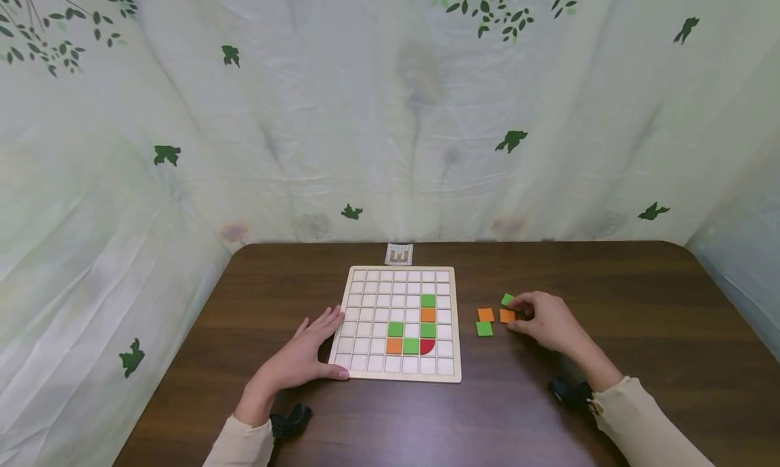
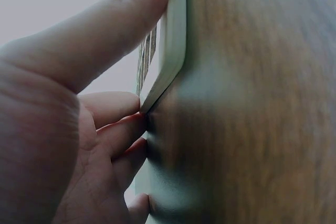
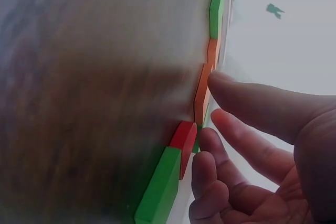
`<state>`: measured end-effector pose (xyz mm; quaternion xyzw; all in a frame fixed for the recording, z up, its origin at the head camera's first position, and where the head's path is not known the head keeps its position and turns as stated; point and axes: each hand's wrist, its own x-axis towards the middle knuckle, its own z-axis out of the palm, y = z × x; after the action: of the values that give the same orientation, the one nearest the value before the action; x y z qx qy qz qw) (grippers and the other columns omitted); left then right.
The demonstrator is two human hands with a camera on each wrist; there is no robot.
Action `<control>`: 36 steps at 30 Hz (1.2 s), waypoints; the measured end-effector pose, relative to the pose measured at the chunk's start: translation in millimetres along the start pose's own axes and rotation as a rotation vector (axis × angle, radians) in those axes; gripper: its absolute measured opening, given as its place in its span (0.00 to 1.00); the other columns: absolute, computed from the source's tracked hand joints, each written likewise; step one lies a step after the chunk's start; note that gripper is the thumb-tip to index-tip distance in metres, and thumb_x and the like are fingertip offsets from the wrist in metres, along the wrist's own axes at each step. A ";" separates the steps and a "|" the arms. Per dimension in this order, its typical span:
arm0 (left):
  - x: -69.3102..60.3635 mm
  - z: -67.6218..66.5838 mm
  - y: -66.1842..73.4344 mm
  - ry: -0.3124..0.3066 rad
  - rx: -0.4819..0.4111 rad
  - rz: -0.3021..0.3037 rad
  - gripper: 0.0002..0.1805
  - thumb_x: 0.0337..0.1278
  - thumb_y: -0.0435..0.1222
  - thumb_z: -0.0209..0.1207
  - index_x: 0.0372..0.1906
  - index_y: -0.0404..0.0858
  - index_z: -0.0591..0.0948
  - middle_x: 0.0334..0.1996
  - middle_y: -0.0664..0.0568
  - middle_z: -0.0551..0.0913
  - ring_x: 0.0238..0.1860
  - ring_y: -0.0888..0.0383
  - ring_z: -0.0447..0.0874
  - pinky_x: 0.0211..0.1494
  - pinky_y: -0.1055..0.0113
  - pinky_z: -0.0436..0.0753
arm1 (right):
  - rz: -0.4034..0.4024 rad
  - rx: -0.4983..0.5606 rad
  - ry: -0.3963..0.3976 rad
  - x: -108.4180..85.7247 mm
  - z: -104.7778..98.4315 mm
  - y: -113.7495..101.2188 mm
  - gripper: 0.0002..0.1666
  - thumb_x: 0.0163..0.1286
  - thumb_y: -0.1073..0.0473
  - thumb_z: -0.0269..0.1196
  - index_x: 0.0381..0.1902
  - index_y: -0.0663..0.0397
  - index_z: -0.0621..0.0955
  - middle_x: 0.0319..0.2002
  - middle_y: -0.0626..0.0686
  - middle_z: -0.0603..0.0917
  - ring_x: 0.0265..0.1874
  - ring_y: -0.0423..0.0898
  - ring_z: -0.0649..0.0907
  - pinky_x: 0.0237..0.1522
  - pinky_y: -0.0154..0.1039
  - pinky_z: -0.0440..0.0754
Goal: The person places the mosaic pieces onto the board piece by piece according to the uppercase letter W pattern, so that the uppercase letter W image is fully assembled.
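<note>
A square white-grid board [image 1: 457,359] bears green [image 1: 428,300], orange [image 1: 394,346] and red [image 1: 428,347] tiles. My left hand [image 1: 298,359] rests at its left edge, fingers spread and thumb at the near corner; the left wrist view shows the hand [image 2: 47,145] against the board's side [image 2: 176,40]. Right of the board, my right hand [image 1: 551,325] has thumb and index finger at opposite edges of a loose orange tile [image 1: 506,315], which lies on the table. In the right wrist view, the hand [image 3: 262,153] is close over the orange tile [image 3: 201,95].
Loose green [image 1: 484,329] and orange [image 1: 485,315] tiles lie between board and right hand, another green one [image 1: 507,298] by the index finger. The right wrist view shows a red tile [image 3: 183,139] and a green tile [image 3: 160,187]. A small patterned card [image 1: 399,254] lies behind the board.
</note>
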<state>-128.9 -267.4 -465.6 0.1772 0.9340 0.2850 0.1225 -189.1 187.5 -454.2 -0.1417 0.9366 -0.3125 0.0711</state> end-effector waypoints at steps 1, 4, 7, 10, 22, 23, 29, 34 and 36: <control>-0.1 0.1 0.0 0.000 0.000 0.001 0.61 0.46 0.56 0.74 0.78 0.32 0.57 0.79 0.41 0.51 0.79 0.41 0.44 0.76 0.36 0.40 | 0.003 0.001 -0.005 -0.2 -0.3 -0.3 0.17 0.62 0.61 0.72 0.49 0.61 0.85 0.44 0.56 0.85 0.42 0.53 0.81 0.45 0.53 0.81; -0.3 0.1 0.4 0.001 0.002 0.004 0.61 0.46 0.56 0.74 0.78 0.31 0.57 0.79 0.41 0.51 0.79 0.40 0.44 0.76 0.36 0.40 | 0.013 0.000 -0.016 -0.5 -0.7 -0.3 0.16 0.62 0.62 0.73 0.48 0.61 0.85 0.42 0.54 0.84 0.41 0.52 0.81 0.44 0.52 0.81; -0.1 0.3 0.5 0.002 0.003 0.004 0.61 0.46 0.56 0.74 0.78 0.31 0.57 0.79 0.41 0.51 0.79 0.40 0.44 0.76 0.35 0.40 | 0.011 0.000 -0.025 -0.7 -1.5 -0.4 0.16 0.62 0.62 0.73 0.48 0.61 0.85 0.41 0.54 0.84 0.40 0.51 0.81 0.43 0.51 0.81; 0.0 0.2 0.4 0.000 0.002 -0.001 0.61 0.46 0.56 0.74 0.78 0.32 0.56 0.79 0.42 0.51 0.79 0.41 0.44 0.76 0.36 0.40 | 0.000 0.001 -0.027 -0.7 -2.3 -0.3 0.16 0.61 0.63 0.73 0.47 0.62 0.85 0.40 0.54 0.85 0.39 0.51 0.81 0.42 0.51 0.82; -0.3 0.0 0.6 0.002 0.016 -0.006 0.61 0.46 0.55 0.75 0.78 0.32 0.57 0.79 0.42 0.51 0.80 0.42 0.44 0.76 0.37 0.40 | 0.006 -0.017 -0.042 -0.2 0.7 3.8 0.13 0.64 0.63 0.71 0.46 0.62 0.85 0.39 0.52 0.84 0.38 0.50 0.81 0.42 0.50 0.82; -0.2 0.0 0.5 0.003 0.014 -0.003 0.61 0.46 0.55 0.74 0.78 0.32 0.57 0.79 0.41 0.51 0.79 0.41 0.44 0.76 0.37 0.40 | 0.000 -0.016 -0.042 -0.5 0.3 4.1 0.14 0.64 0.63 0.71 0.46 0.62 0.85 0.39 0.53 0.84 0.38 0.50 0.82 0.42 0.50 0.82; 0.4 1.0 0.0 0.003 0.009 0.005 0.60 0.46 0.56 0.74 0.78 0.32 0.57 0.79 0.42 0.52 0.79 0.41 0.44 0.76 0.36 0.40 | 0.016 -0.009 -0.021 -3.5 -0.4 0.5 0.14 0.65 0.62 0.70 0.48 0.61 0.84 0.40 0.54 0.85 0.39 0.50 0.83 0.42 0.50 0.83; 0.0 1.3 -0.4 0.003 0.000 0.004 0.60 0.46 0.56 0.74 0.78 0.32 0.57 0.79 0.42 0.52 0.79 0.41 0.44 0.76 0.36 0.40 | 0.002 -0.019 0.010 -4.2 0.1 -5.7 0.14 0.65 0.61 0.70 0.48 0.60 0.85 0.41 0.53 0.86 0.38 0.49 0.82 0.41 0.50 0.82; 0.0 1.3 -0.4 0.004 -0.001 0.003 0.60 0.46 0.56 0.74 0.78 0.32 0.57 0.79 0.42 0.52 0.79 0.41 0.44 0.76 0.36 0.40 | -0.012 -0.022 0.027 -3.9 0.3 -8.9 0.14 0.65 0.61 0.71 0.47 0.59 0.85 0.41 0.53 0.86 0.38 0.49 0.82 0.40 0.50 0.82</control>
<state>-128.5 -267.1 -466.9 0.1782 0.9338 0.2859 0.1203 -183.4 181.7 -448.9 -0.1440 0.9399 -0.3045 0.0551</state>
